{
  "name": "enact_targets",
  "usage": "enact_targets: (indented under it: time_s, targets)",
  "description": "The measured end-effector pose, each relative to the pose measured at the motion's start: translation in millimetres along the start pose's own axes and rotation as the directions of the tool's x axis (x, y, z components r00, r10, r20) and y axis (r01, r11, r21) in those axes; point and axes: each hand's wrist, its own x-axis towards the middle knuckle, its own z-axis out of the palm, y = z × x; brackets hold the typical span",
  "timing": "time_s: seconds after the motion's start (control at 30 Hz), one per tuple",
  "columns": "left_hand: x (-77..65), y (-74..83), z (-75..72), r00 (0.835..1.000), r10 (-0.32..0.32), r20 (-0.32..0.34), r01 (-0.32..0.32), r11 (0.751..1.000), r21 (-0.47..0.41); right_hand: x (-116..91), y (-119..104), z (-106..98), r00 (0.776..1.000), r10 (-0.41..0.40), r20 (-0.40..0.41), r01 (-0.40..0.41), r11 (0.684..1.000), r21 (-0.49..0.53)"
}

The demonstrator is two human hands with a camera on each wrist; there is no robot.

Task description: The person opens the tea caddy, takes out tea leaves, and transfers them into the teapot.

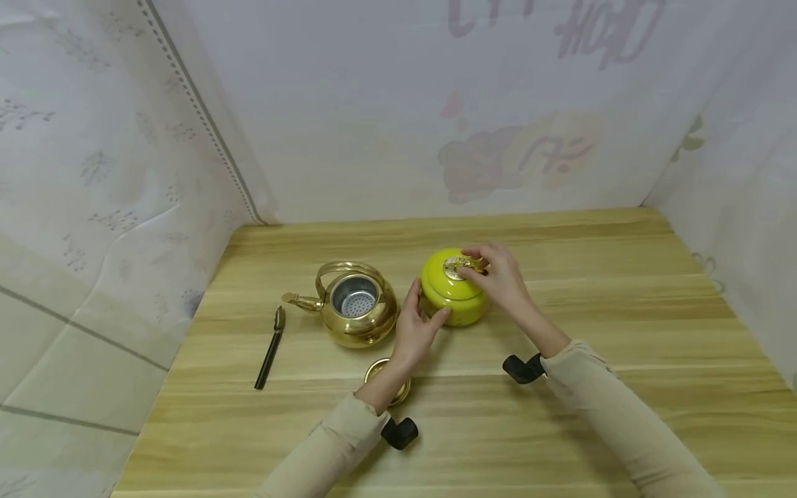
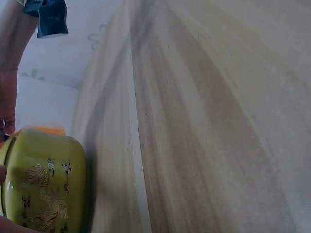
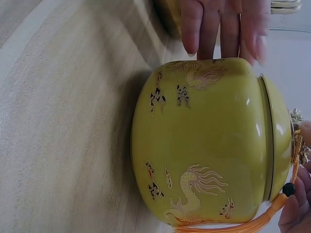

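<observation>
One lidded yellow jar (image 1: 461, 312), glossy and dragon-painted, its contents hidden, sits on the wood-grain worktop (image 1: 591, 290), a person's left hand (image 1: 416, 330) cupped round its side, right hand (image 1: 501, 280) pinching the gold knob (image 1: 456, 266). An orange tassel (image 3: 243, 225) hangs there. Nearby: one shiny gold teapot (image 1: 358, 332), uncovered, holding a perforated metal strainer (image 1: 358, 303); one round gold lid (image 1: 403, 392); one black-handled tool (image 1: 269, 358).

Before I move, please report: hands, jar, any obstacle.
Left hand holds yellow jar. Right hand pinches lid knob. Jar upright, lid on. Golden teapot nearby, clear of jar.
</observation>
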Motion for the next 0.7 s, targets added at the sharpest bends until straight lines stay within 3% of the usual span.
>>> enact_targets:
  time_s: [0.17,0.4,0.7]
  targets:
    - [5.6,-1.1,-0.8,1.000,0.011,0.011,-0.012,0.995,0.100,0.1,0.9,0.4,1.000,-0.014,0.016,0.014,1.000,0.005]
    - [11.1,2.8,-4.0,0.999,-0.030,0.016,0.024,0.962,0.273,-0.4,0.4,1.5,0.998,0.010,0.054,-0.010,1.000,-0.002]
    - [14.1,1.7,-5.1,1.000,-0.012,0.025,0.005,0.961,0.275,1.4,-1.3,1.8,0.997,0.041,0.072,-0.038,0.999,-0.038]
